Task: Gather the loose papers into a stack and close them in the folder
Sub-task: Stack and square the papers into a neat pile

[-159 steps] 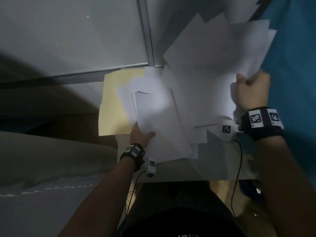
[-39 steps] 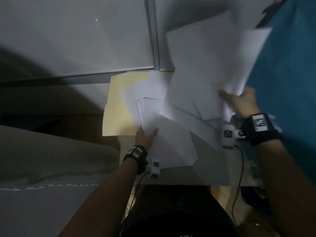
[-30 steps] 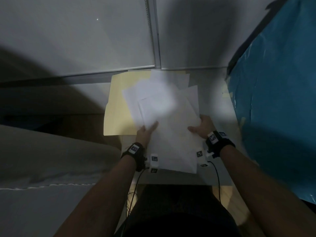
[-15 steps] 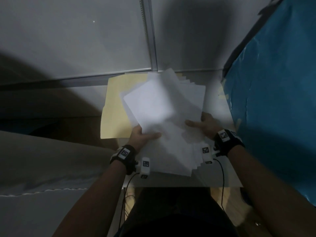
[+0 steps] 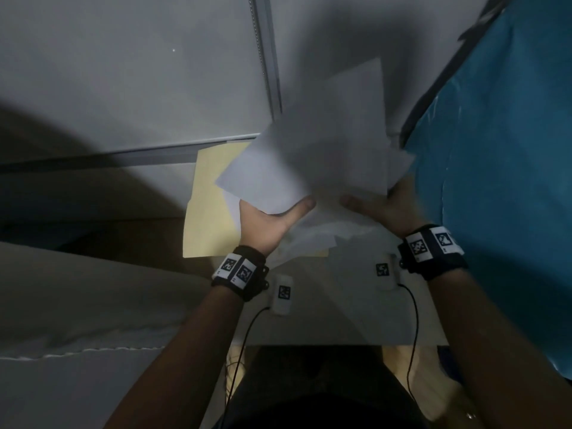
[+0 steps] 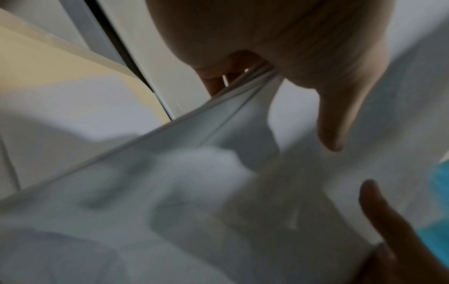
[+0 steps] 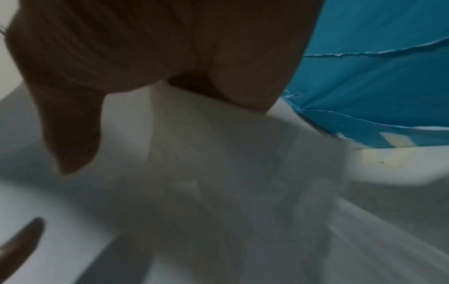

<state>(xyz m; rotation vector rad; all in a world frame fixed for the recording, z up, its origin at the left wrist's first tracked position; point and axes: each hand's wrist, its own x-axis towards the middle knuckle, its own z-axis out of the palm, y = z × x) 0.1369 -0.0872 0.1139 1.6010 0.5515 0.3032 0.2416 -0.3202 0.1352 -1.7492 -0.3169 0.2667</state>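
Head view looks steeply down; wrist views sit close — both seemingly share the blurred papers (image 5: 312,168).

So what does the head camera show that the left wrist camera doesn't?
Only the head view shows both wrists with their tagged bands, the whole fanned bundle of white papers lifted between the left hand and the right hand, and the table edge near the person.

Only the left wrist view shows the sheet edges pinched between the left thumb and the fingers behind them.

Both show the yellow folder lying open under the papers, the white wall, the right thumb reaching in, and the blue sheeting.
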